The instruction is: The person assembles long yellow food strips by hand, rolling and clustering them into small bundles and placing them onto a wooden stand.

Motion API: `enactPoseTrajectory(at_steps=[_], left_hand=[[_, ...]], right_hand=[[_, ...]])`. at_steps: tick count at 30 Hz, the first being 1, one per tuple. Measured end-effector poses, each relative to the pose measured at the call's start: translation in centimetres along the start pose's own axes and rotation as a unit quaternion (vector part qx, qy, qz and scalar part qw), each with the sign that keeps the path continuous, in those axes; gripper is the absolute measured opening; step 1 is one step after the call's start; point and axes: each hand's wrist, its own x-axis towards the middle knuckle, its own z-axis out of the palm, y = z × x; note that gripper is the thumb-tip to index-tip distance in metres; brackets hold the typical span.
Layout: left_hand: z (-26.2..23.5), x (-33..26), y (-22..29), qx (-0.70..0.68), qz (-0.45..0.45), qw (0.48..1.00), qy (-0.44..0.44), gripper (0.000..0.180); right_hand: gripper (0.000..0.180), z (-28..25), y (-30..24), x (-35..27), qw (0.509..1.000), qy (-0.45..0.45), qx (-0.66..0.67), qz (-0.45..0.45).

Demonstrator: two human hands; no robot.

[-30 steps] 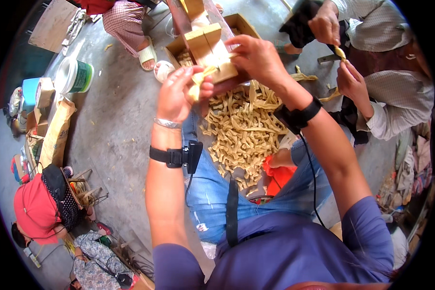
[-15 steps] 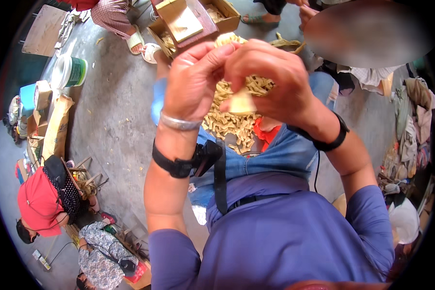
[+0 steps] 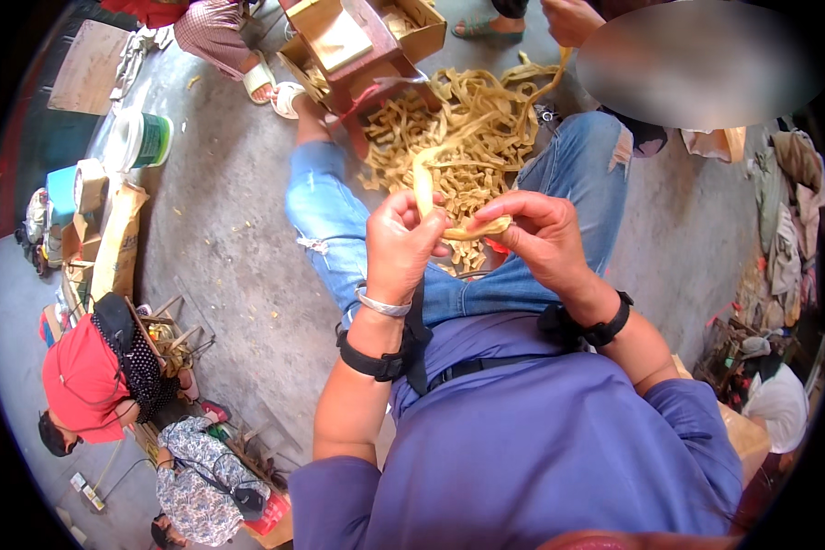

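Observation:
In front of my lap, my left hand (image 3: 403, 238) pinches a flat, pale yellow strip (image 3: 423, 183) between thumb and fingers. The strip's long part rises from that hand toward the pile ahead. A short folded or twisted end (image 3: 481, 229) crosses over to my right hand (image 3: 543, 240), whose thumb and fingers are closed on it. Whether there is a knot between the hands, I cannot tell. Beyond them, a heap of yellow strips (image 3: 500, 101) lies between my legs, long ones at the back and short knotted-looking pieces (image 3: 454, 188) nearer me.
A reddish-brown stool (image 3: 403, 69) and cardboard boxes (image 3: 423, 38) stand past the heap. Another person's hand (image 3: 573, 20) holds a long strip at the far right. Left are a white-and-green bucket (image 3: 147, 139) and seated people, one in red (image 3: 81, 380). Piled cloth (image 3: 784, 247) lies right.
Both my hands have come down and nearer to my body, and the heap behind them is now uncovered. The strip, blurred before, now shows stretched between them.

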Motion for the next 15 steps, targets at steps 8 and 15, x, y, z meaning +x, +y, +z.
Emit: enactPoseTrajectory(at_steps=[8, 15], left_hand=[[0.0, -2.2, 1.4, 0.355, 0.160, 0.921, 0.018, 0.009], [1.9, -5.3, 5.8, 0.493, 0.373, 0.786, 0.032, 0.015]], right_hand=[[0.019, -0.3, -0.9, 0.5, 0.994, 0.063, -0.088, 0.000], [0.012, 1.6, -2.0, 2.5, 0.996, 0.018, 0.021, -0.080]])
